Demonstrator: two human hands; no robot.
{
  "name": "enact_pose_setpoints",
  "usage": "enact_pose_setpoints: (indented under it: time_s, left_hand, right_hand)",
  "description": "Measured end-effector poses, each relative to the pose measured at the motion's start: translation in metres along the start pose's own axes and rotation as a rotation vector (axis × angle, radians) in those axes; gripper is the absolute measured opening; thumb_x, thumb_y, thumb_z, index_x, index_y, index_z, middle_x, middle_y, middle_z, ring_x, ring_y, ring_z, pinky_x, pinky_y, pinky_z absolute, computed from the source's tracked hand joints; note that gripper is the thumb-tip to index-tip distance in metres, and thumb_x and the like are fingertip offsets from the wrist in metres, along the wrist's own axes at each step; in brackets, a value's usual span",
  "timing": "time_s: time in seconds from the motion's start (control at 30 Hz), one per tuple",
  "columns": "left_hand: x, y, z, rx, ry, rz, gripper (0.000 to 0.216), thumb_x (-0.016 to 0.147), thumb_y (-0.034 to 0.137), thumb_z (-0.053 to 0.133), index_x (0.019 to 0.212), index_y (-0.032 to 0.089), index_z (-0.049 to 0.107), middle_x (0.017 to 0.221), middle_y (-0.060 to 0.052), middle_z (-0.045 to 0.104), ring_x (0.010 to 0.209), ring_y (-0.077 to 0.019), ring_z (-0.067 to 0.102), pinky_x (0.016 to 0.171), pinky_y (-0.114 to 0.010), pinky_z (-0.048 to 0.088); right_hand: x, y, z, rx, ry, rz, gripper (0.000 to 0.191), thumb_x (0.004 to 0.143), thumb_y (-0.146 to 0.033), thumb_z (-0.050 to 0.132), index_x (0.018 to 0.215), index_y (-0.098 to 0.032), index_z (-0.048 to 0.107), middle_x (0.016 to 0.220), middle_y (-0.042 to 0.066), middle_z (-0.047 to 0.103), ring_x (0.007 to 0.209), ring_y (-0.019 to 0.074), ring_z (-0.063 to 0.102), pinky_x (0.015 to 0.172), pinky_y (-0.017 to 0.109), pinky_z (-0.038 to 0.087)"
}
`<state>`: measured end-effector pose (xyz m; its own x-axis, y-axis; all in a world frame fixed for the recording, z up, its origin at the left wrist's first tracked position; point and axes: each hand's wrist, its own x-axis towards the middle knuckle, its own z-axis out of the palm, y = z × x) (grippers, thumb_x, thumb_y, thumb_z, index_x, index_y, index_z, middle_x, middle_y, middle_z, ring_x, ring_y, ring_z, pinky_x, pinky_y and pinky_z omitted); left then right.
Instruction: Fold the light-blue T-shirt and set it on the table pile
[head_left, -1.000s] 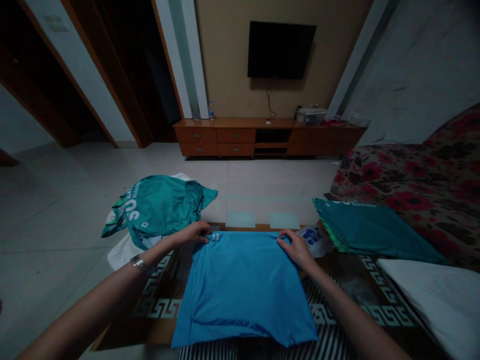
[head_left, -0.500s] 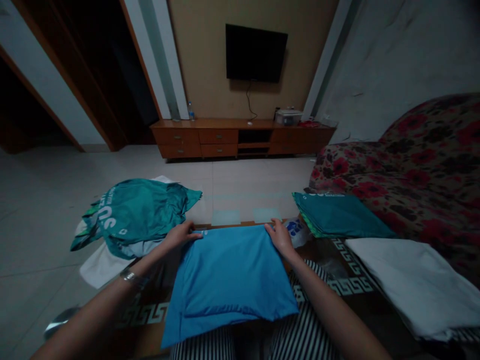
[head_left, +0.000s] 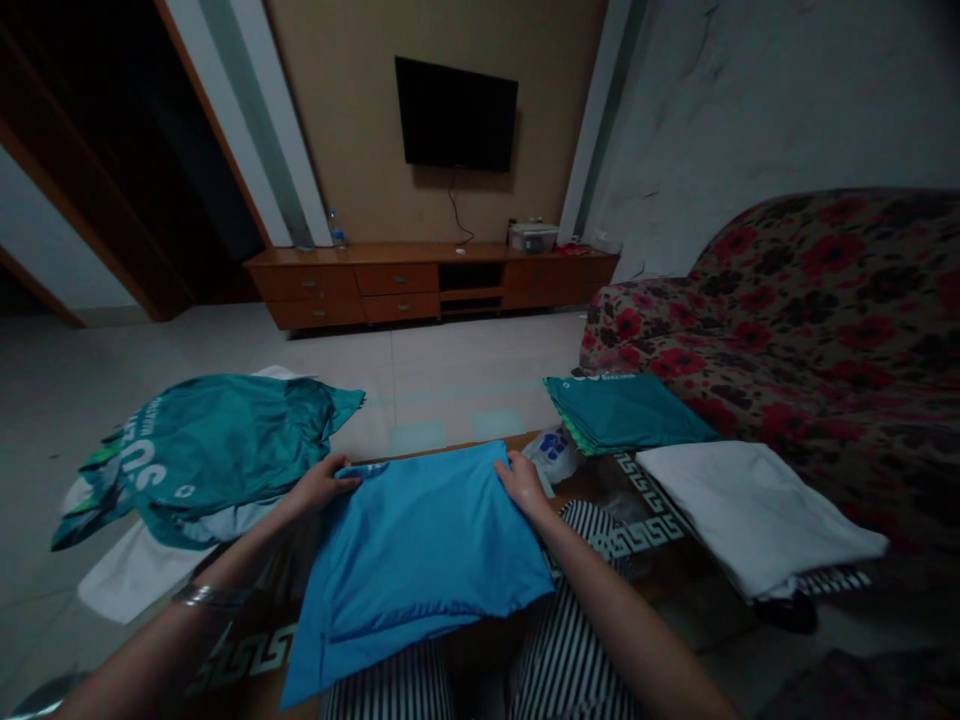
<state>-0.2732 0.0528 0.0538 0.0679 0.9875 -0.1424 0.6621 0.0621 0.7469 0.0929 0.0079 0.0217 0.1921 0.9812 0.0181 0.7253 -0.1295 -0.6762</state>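
Observation:
A blue shirt [head_left: 427, 540], folded into a rough rectangle, spans the space between my hands, above my striped trousers [head_left: 577, 640]. My left hand [head_left: 324, 484] pinches its far left corner, where part of a print shows. At the far right corner, my right hand [head_left: 523, 484] grips the cloth between thumb and fingers. The near edge hangs unevenly and slants lower on the left. To the left of my left hand lies a loose heap of teal shirts [head_left: 225, 450] with white lettering.
On the right are a folded teal stack [head_left: 630, 410] and a folded white stack [head_left: 757, 510]. A plastic bag [head_left: 553, 452] is beyond my right hand. A flowered sofa [head_left: 787, 310] stands at right; a low wooden cabinet [head_left: 322, 285] under a television [head_left: 457, 115] is at the back.
My view has swung to the right, so the surroundings sit further left. Both hands still hold the blue shirt's far corners, and its shape is nearly the same.

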Motion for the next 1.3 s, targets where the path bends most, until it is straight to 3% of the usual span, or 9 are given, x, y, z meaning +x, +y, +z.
enact_pose_setpoints:
  time_s: [0.17, 0.27, 0.4, 0.5, 0.63, 0.77, 1.13, 1.3]
  left_hand:
    - [-0.010, 0.005, 0.006, -0.086, 0.026, -0.029, 0.044, 0.055, 0.054, 0.067, 0.076, 0.017, 0.060, 0.064, -0.002, 0.062, 0.063, -0.0188, 0.057, 0.054, -0.025, 0.043]
    - [-0.015, 0.006, 0.014, -0.127, 0.152, -0.003, 0.045, 0.061, 0.055, 0.065, 0.084, 0.016, 0.062, 0.071, -0.005, 0.066, 0.068, -0.0207, 0.060, 0.058, -0.026, 0.046]
    - [-0.014, 0.019, 0.029, -0.110, 0.297, 0.108, 0.040, 0.071, 0.052, 0.059, 0.091, 0.017, 0.062, 0.086, -0.006, 0.067, 0.082, -0.0222, 0.061, 0.069, -0.028, 0.048]
    - [-0.009, 0.043, 0.039, -0.117, 0.361, 0.187, 0.036, 0.075, 0.048, 0.055, 0.092, 0.017, 0.062, 0.090, -0.005, 0.065, 0.088, -0.0220, 0.059, 0.078, -0.029, 0.046]
    - [-0.001, 0.089, 0.047, -0.207, 0.424, 0.263, 0.033, 0.076, 0.046, 0.055, 0.093, 0.018, 0.060, 0.091, -0.003, 0.063, 0.089, -0.0202, 0.057, 0.082, -0.027, 0.045]
    - [0.010, 0.144, 0.057, -0.395, 0.443, 0.342, 0.034, 0.072, 0.044, 0.060, 0.093, 0.018, 0.060, 0.087, -0.001, 0.061, 0.082, -0.0167, 0.055, 0.076, -0.024, 0.044]
    - [0.072, 0.295, 0.116, -0.665, 0.331, 0.559, 0.024, 0.071, 0.034, 0.063, 0.086, 0.015, 0.059, 0.077, 0.000, 0.057, 0.071, -0.0122, 0.051, 0.069, -0.022, 0.042]
    - [0.085, 0.353, 0.147, -0.735, 0.247, 0.619, 0.020, 0.069, 0.030, 0.063, 0.082, 0.016, 0.058, 0.074, 0.001, 0.054, 0.069, -0.0113, 0.048, 0.068, -0.021, 0.040]
  right_hand:
    - [0.001, -0.001, 0.007, 0.204, -0.031, -0.012, 0.021, 0.082, -0.032, 0.058, 0.083, -0.013, 0.068, 0.089, 0.011, 0.072, 0.083, 0.0229, 0.065, 0.075, 0.028, 0.047]
    - [0.000, 0.001, 0.006, 0.298, 0.061, -0.076, 0.021, 0.082, -0.029, 0.054, 0.083, -0.014, 0.070, 0.088, 0.009, 0.073, 0.084, 0.0230, 0.065, 0.078, 0.031, 0.048]
    - [0.001, 0.008, -0.010, 0.414, 0.156, -0.126, 0.029, 0.082, -0.033, 0.051, 0.095, -0.016, 0.071, 0.096, 0.008, 0.073, 0.089, 0.0225, 0.065, 0.083, 0.032, 0.049]
    - [0.007, 0.016, -0.034, 0.542, 0.216, -0.144, 0.034, 0.080, -0.040, 0.054, 0.097, -0.015, 0.071, 0.096, 0.008, 0.073, 0.089, 0.0239, 0.065, 0.083, 0.035, 0.050]
    - [0.021, 0.026, -0.076, 0.673, 0.262, -0.146, 0.038, 0.076, -0.046, 0.058, 0.096, -0.017, 0.071, 0.096, 0.006, 0.073, 0.088, 0.0227, 0.065, 0.081, 0.035, 0.052]
    - [0.039, 0.032, -0.126, 0.829, 0.323, -0.153, 0.041, 0.070, -0.046, 0.067, 0.098, -0.017, 0.071, 0.096, 0.004, 0.073, 0.084, 0.0205, 0.065, 0.080, 0.034, 0.053]
    - [0.098, 0.068, -0.288, 0.890, 0.398, -0.193, 0.054, 0.051, -0.051, 0.080, 0.091, -0.017, 0.068, 0.079, 0.001, 0.072, 0.063, 0.0141, 0.061, 0.066, 0.029, 0.051]
    - [0.111, 0.095, -0.347, 0.872, 0.453, -0.178, 0.058, 0.047, -0.051, 0.083, 0.090, -0.016, 0.068, 0.074, 0.000, 0.071, 0.058, 0.0122, 0.058, 0.061, 0.027, 0.050]
